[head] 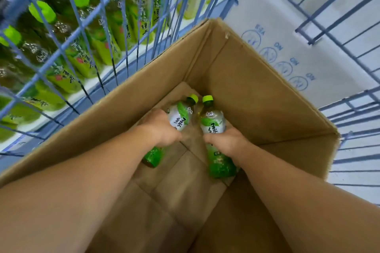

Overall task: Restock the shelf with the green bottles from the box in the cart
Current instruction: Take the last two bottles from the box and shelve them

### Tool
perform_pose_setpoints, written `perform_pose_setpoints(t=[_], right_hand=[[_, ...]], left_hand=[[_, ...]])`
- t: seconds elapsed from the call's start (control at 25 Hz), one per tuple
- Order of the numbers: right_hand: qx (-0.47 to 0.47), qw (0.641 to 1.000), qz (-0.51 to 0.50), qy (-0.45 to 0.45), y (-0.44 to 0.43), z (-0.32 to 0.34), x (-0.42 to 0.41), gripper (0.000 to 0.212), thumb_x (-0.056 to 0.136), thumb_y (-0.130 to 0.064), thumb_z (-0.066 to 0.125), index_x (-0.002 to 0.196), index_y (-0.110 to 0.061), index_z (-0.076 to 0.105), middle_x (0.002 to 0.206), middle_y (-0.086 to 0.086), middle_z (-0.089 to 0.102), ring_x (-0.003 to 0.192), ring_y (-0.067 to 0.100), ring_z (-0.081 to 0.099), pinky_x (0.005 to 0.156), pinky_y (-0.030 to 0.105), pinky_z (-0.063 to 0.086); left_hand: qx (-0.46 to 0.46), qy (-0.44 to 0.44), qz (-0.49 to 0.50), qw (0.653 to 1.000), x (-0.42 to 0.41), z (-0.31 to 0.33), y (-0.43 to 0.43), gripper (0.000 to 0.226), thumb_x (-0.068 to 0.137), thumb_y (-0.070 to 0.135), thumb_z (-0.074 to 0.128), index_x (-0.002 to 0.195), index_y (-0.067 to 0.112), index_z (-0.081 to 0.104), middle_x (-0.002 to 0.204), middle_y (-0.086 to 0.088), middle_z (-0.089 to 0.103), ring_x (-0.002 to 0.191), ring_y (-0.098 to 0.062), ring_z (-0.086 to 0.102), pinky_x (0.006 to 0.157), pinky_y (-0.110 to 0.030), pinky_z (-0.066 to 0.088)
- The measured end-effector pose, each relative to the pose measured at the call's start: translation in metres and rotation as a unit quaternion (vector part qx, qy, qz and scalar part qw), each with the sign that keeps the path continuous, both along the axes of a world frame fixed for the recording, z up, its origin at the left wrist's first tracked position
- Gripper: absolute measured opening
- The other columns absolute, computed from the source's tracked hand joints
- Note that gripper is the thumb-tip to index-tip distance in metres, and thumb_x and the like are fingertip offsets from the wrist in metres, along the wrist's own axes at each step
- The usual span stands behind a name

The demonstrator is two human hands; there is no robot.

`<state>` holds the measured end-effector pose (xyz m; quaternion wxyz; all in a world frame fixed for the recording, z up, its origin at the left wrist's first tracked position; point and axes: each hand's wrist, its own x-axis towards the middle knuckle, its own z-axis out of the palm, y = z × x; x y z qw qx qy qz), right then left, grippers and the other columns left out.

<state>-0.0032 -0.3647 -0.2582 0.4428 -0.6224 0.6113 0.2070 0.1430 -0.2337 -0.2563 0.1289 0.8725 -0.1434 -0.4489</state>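
Observation:
Two green bottles with yellow-green caps lie at the bottom of a deep brown cardboard box. My left hand is closed around the middle of the left bottle. My right hand grips the middle of the right bottle. Both caps point away from me. No other bottle shows in the box. The shelf at the upper left holds rows of green bottles behind the cart's bars.
The box sits inside a blue wire cart whose bars rise at the left and far side. A white carton with blue printed marks leans beyond the box at the right. More cart bars run along the right.

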Motion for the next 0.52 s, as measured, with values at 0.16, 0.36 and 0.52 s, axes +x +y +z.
perform_pose_setpoints(t=[0.16, 0.36, 0.52], right_hand=[[0.018, 0.996, -0.072, -0.047, 0.03, 0.021, 0.001, 0.026, 0.069, -0.026, 0.078, 0.091, -0.014, 0.07, 0.089, 0.009, 0.072, 0.078, 0.023, 0.071, 0.071, 0.035, 0.061], [0.038, 0.981, -0.146, -0.122, 0.064, 0.077, -0.005, 0.029, 0.061, -0.024, 0.075, 0.088, -0.016, 0.07, 0.087, 0.012, 0.075, 0.081, 0.031, 0.074, 0.076, 0.049, 0.062], [0.038, 0.976, -0.149, -0.153, 0.09, 0.147, -0.02, 0.049, 0.058, -0.031, 0.075, 0.103, -0.013, 0.066, 0.098, 0.012, 0.072, 0.089, 0.032, 0.072, 0.08, 0.052, 0.06]], left_hand=[[-0.082, 0.096, 0.085, 0.988, -0.011, 0.018, 0.029, 0.036, 0.065, 0.024, 0.085, 0.091, 0.018, 0.06, 0.087, -0.005, 0.065, 0.078, -0.022, 0.064, 0.065, -0.029, 0.052], [-0.17, 0.13, 0.152, 0.965, -0.03, 0.073, 0.066, 0.05, 0.058, 0.027, 0.086, 0.102, 0.021, 0.063, 0.097, -0.004, 0.072, 0.088, -0.024, 0.069, 0.084, -0.046, 0.058], [-0.206, 0.131, 0.123, 0.962, -0.036, 0.143, 0.099, 0.054, 0.064, 0.029, 0.088, 0.11, 0.026, 0.061, 0.104, 0.003, 0.071, 0.097, -0.019, 0.067, 0.09, -0.04, 0.055]])
